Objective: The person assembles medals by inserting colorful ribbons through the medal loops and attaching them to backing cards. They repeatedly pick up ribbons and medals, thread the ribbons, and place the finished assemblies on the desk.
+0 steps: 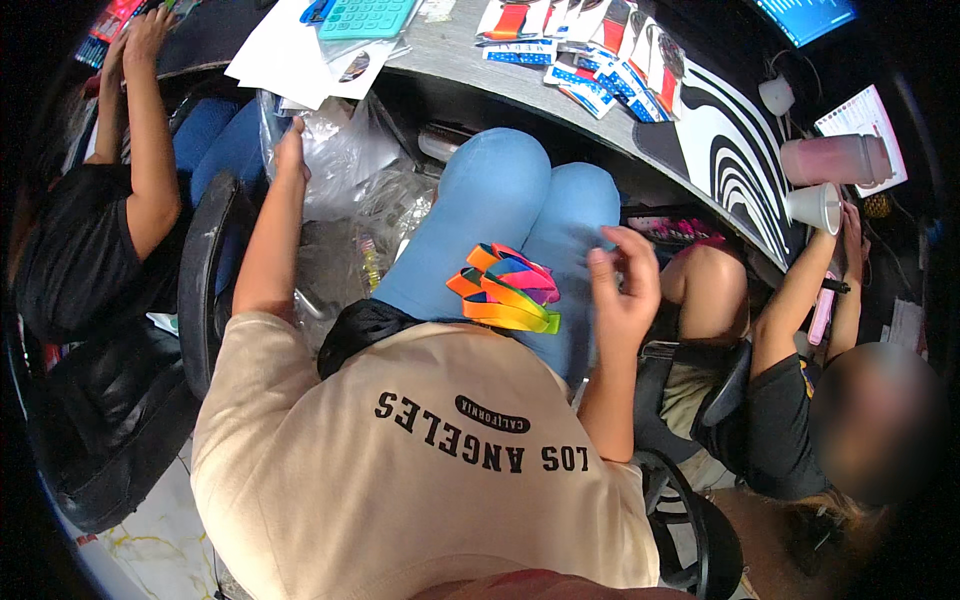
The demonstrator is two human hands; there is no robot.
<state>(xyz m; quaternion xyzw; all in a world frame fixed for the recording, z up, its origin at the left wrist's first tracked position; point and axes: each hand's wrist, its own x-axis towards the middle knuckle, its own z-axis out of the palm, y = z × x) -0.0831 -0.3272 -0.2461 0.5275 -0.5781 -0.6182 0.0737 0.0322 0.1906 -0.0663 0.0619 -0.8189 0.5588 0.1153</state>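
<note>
Reaching forward beside the desk, my left hand point(291, 152) is closed at the edge of a clear plastic bag point(335, 150); part of its fingers is hidden. My right hand point(630, 285) is raised over my right thigh, fingers loosely bent and apart, with nothing visible in it. On my lap lies a folded bundle of rainbow-coloured ribbon point(507, 290), in orange, green, blue and pink loops, just left of the right hand and not touching it.
Packaged medals with ribbons point(610, 60) lie on the grey desk point(450, 70). White papers point(285, 55) and a teal calculator point(362, 18) are at its left. Co-workers sit close on both sides; the one at right is by a white cup point(815, 208) and a pink tumbler point(835, 160).
</note>
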